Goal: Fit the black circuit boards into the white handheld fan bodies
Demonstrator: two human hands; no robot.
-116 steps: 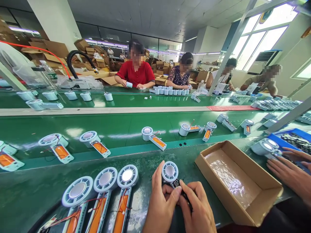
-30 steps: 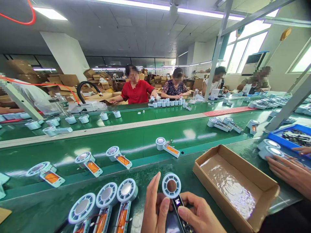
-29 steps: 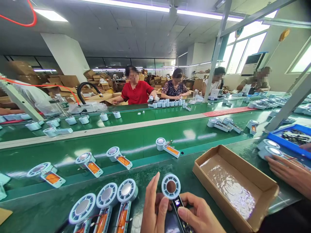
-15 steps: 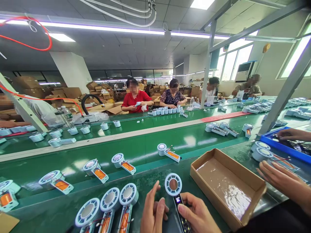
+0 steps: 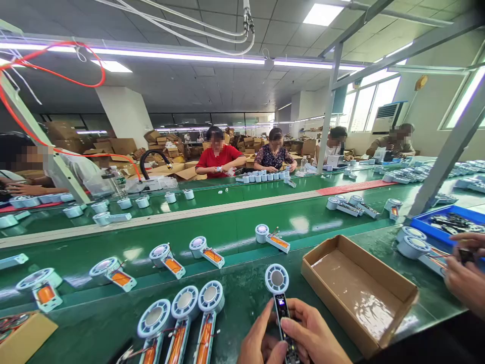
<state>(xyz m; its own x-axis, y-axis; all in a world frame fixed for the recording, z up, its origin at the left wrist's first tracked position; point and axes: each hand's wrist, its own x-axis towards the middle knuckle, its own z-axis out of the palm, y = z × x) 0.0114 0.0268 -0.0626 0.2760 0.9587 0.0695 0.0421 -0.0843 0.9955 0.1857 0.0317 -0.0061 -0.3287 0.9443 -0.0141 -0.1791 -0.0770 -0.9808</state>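
Note:
A light-blue handheld fan (image 5: 276,279) is held upright at the bottom centre, its round head uppermost. A dark circuit board with a small lit display shows along its open handle. My right hand (image 5: 312,331) grips the handle from the right, thumb pressed on the board below the display. From the other side, my left hand (image 5: 258,336) closes on the handle, its thumb near the lower end. Left of my hands stand several more fans (image 5: 185,301) with orange parts and loose wires in their open handles.
A shallow cardboard box (image 5: 356,293) sits to my right. Beyond it, a co-worker's hands (image 5: 468,275) hold a small dark part beside a blue tray (image 5: 447,220). Fans lie along the green conveyor (image 5: 235,222). Another carton (image 5: 26,336) stands at lower left. People work across the line.
My left hand has moved in from beside the fan and now holds its handle too. Fans on the near belt have shifted right in view. The co-worker's hands have come together.

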